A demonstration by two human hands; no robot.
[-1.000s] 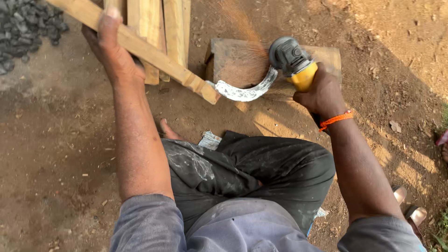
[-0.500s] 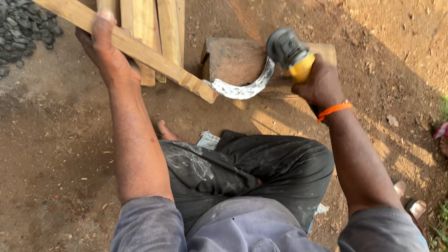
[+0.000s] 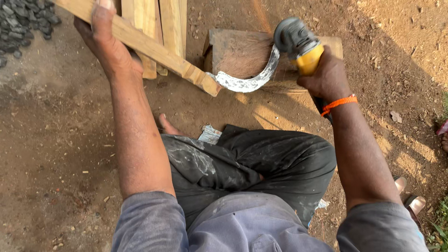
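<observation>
Right now we are gripping a long wooden handle [image 3: 140, 44] with our left hand [image 3: 109, 44], fingers wrapped tight around it, and at its lower end a curved sickle blade [image 3: 247, 80] is resting across a wooden block [image 3: 242, 53] on the bare dirt. Our right hand [image 3: 326, 77] is clamped around the yellow body of an angle grinder [image 3: 301, 44], whose grey head is sitting at the blade's upper tip, touching or nearly so. More wooden planks [image 3: 168, 28] are lying just behind the handle, and a pile of dark gravel [image 3: 21, 23] is sitting off to the left.

We are judging the risks from how things are lying. Only our one hand and the block are steadying the blade, so a snag from the disc could be twisting it loose or kicking the grinder back toward our wrist. Our bent knee [image 3: 298, 154] and bare foot [image 3: 168, 127] are sitting close below the work, in the path of any slip. Sparks could also be reaching the dry wood, and we cannot tell whether a guard is covering the disc.
</observation>
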